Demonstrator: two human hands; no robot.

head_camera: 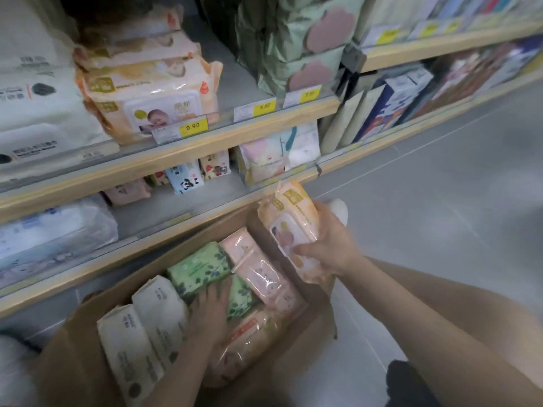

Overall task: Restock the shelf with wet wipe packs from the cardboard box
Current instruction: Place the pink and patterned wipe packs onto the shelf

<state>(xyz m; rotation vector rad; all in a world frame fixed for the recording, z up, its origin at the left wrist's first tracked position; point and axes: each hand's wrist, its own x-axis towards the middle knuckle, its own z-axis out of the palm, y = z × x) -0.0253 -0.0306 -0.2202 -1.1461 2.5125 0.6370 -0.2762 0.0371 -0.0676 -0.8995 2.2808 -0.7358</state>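
An open cardboard box (88,356) stands on the floor before the shelf, filled with wet wipe packs: white ones (147,327) at the left, green leafy ones (199,267) in the middle, pink ones (264,277) at the right. My right hand (329,245) grips an orange wipe pack (293,227) above the box's right edge, tilted on end. My left hand (210,311) reaches down into the box, its fingers on a green pack; whether they curl round it is hidden. Matching orange packs (147,92) are stacked on the upper shelf above a 9.90 tag.
The wooden-edged shelf board (205,148) carries white packs at the left and green-and-pink packs at the right. A lower shelf (164,227) holds small packs and a clear-wrapped bundle. Grey floor (440,215) stretches to the right. My knee shows at the bottom right.
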